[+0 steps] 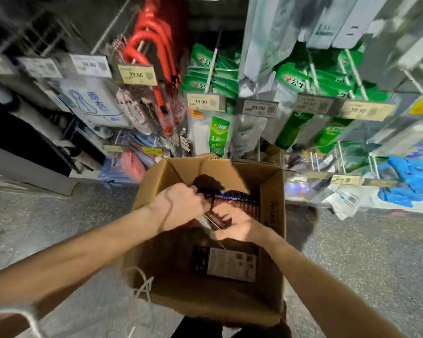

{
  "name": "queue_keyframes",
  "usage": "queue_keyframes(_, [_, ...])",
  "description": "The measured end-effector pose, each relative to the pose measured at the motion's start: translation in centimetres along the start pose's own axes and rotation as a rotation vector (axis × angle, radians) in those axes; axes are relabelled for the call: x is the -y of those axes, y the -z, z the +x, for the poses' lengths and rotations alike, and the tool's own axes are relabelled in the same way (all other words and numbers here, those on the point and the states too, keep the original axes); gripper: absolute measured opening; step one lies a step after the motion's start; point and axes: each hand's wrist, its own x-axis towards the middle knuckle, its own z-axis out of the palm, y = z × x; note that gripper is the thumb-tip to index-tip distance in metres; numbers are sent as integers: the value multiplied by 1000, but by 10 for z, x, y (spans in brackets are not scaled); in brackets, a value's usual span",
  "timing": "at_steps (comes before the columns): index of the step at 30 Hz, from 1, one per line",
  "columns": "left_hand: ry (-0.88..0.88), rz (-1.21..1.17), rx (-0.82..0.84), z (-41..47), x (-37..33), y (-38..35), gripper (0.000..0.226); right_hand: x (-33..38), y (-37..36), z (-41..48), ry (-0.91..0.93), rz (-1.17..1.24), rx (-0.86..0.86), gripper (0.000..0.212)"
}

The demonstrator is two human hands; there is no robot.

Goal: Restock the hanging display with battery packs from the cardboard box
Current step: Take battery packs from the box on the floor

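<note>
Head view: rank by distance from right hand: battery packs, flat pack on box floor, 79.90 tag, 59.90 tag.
1. battery packs: in the cardboard box, at the right hand.
2. flat pack: box floor, toward the camera.
3. 79.90 price tag: rail above the box.
4. 59.90 price tag: rail, far upper left.
</note>
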Motion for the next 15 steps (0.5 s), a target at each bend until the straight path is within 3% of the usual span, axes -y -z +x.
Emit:
queue_keyframes(3, [54,155,-159,-31,26,36,21,38,32,-28,37,240,70,68])
queue_keyframes(6, [3,17,-427,-56,43,79,14,63,52,-47,106,378,106,58])
queue_keyframes(9, [8,21,-672,-68,53,121,19,76,67,-60,121,553,187,91])
queue_keyframes(12, [44,-74,-819,-72,56,134,32,86,67,-77,242,725,330,90])
queue_keyframes(15, [186,-244,-925,-68,51,121,29,95,61,-89,193,884,225,103])
